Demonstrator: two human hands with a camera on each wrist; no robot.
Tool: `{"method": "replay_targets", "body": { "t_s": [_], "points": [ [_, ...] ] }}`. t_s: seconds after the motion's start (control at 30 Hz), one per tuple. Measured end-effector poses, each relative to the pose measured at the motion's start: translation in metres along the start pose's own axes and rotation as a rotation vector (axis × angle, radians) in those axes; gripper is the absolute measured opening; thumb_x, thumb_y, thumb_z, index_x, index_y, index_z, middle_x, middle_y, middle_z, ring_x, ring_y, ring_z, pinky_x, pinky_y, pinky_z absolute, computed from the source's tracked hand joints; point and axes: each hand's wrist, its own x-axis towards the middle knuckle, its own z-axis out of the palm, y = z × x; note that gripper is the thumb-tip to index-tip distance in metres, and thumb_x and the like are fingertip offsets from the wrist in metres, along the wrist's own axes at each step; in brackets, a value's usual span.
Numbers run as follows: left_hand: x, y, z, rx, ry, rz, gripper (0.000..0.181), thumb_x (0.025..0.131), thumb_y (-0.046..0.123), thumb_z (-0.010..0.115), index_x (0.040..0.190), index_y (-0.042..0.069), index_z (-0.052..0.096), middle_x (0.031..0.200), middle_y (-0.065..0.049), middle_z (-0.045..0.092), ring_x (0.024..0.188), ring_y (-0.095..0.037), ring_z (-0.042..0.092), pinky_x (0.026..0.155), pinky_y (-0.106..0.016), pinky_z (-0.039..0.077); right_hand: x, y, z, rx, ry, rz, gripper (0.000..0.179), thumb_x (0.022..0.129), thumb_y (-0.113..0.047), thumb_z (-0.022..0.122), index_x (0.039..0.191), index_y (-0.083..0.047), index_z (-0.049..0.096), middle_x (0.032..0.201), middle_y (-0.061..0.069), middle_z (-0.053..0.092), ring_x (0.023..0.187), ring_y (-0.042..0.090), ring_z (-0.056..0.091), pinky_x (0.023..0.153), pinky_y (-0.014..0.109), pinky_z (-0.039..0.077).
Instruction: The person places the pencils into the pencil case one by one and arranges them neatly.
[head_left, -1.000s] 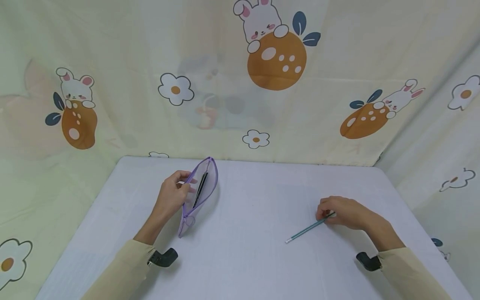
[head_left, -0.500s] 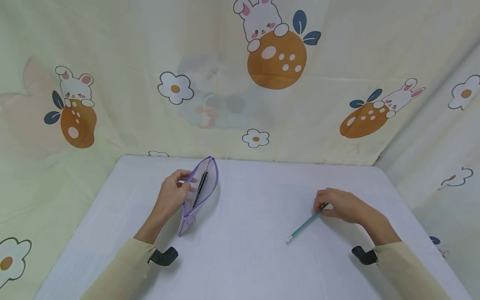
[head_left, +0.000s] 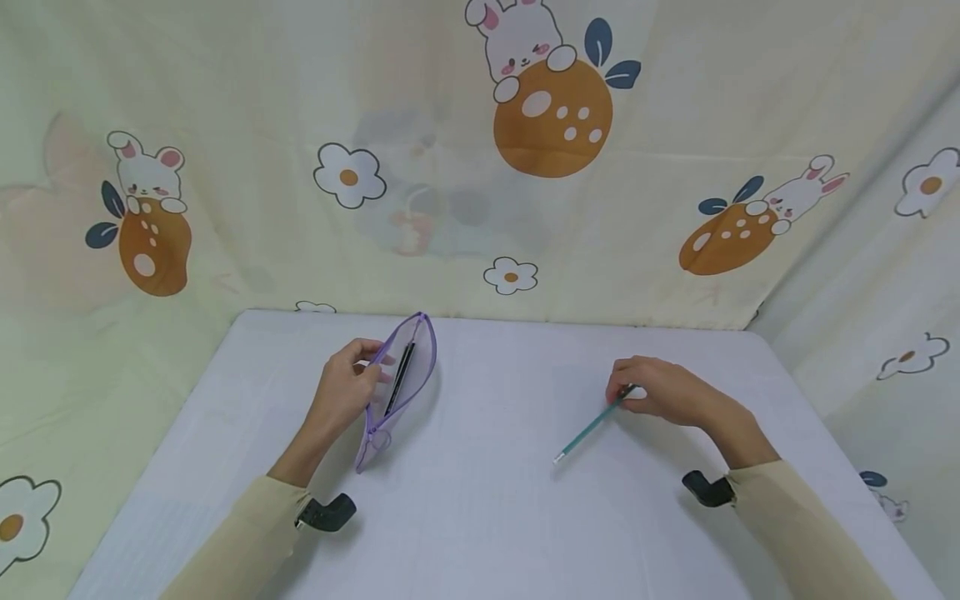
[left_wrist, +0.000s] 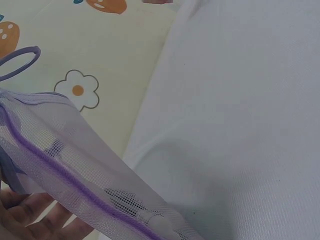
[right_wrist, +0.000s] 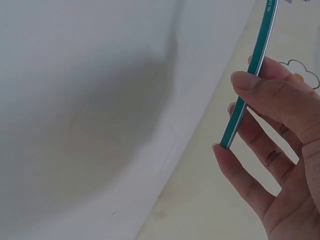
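Note:
In the head view my left hand (head_left: 347, 387) grips the near side of a see-through mesh pencil pouch (head_left: 420, 379) with purple trim. The pouch's mouth gapes, and a black pen (head_left: 399, 379) shows inside it. The left wrist view shows the mesh wall (left_wrist: 85, 145) close up, with dark shapes behind it and my fingers (left_wrist: 40, 217) below. To the right, my right hand (head_left: 667, 390) pinches a teal pencil (head_left: 585, 432) near one end, its white-tipped end slanting down to the left. In the right wrist view the pencil (right_wrist: 255, 62) lies between thumb and fingertips, above the table.
A white-covered table (head_left: 480, 517) lies under both hands. Behind it hangs a cream curtain (head_left: 435, 108) printed with rabbits and flowers, which also runs along the sides. A black wrist camera (head_left: 327, 512) juts from the left sleeve, another (head_left: 708, 489) from the right.
My right hand has lifted the pencil off the table and moved it left and away from me. My left hand and the pouch have stayed in place.

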Motion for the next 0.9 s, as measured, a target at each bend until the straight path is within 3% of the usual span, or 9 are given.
{"method": "replay_targets", "body": {
  "t_s": [0.2,0.43,0.9],
  "points": [
    [0.000,0.000,0.000,-0.006,-0.005,0.001,0.032,0.101,0.011,0.049,0.131,0.002,0.058,0.118,-0.011,0.068,0.097,-0.028,0.071,0.070,-0.038,0.062,0.019,-0.011,-0.008,-0.003,0.000,0.009,0.029,0.082,-0.005,0.082,0.092,-0.031,0.073,0.095,-0.018,0.062,0.093,0.012,0.061,0.084,0.040,0.057],
    [0.000,-0.001,-0.001,0.000,-0.003,0.012,0.033,0.100,0.010,0.048,0.131,0.002,0.058,0.118,-0.011,0.068,0.097,-0.028,0.071,0.070,-0.038,0.062,0.040,-0.025,-0.022,-0.006,0.014,-0.047,0.026,0.083,-0.006,0.082,0.094,-0.029,0.074,0.096,-0.016,0.063,0.094,0.011,0.061,0.084,0.035,0.056],
    [0.000,-0.001,0.000,-0.007,-0.010,0.013,0.033,0.101,0.011,0.048,0.130,0.002,0.057,0.117,-0.012,0.068,0.097,-0.029,0.071,0.070,-0.037,0.062,0.077,-0.051,-0.045,-0.010,0.043,-0.124,0.021,0.085,-0.006,0.081,0.096,-0.023,0.076,0.096,-0.013,0.065,0.095,0.013,0.068,0.087,0.036,0.057]
  ]
}}
